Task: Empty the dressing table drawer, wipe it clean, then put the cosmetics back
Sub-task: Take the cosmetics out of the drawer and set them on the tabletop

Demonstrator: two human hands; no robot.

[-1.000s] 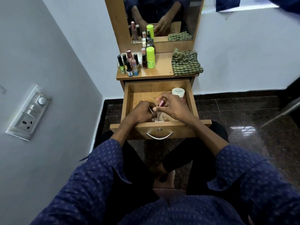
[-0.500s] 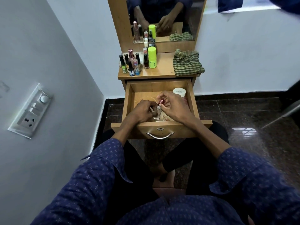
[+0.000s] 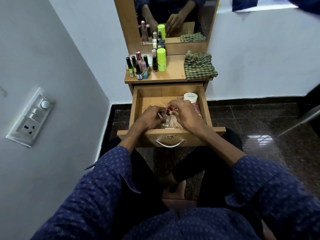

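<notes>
The wooden drawer (image 3: 136, 103) of the dressing table is pulled out toward me. Both my hands are inside it. My left hand (image 3: 150, 116) and my right hand (image 3: 186, 112) together hold a small clear bottle (image 3: 166, 122) with a red cap (image 3: 168, 110); the right fingers pinch the cap. A white nail polish remover jar (image 3: 190, 97) stands at the drawer's back right, above a pink item partly hidden by my right hand. Several cosmetics bottles (image 3: 143, 66), one lime green (image 3: 161, 59), stand on the tabletop's left.
A green checked cloth (image 3: 199, 67) lies crumpled on the right of the tabletop. A mirror (image 3: 173, 18) rises behind the table. A grey wall with a switch panel (image 3: 31, 116) is close on the left. Dark tiled floor (image 3: 259, 122) lies to the right.
Both hands have lifted the small red-capped bottle slightly and brought it upright between them. The camera has shifted a little.
</notes>
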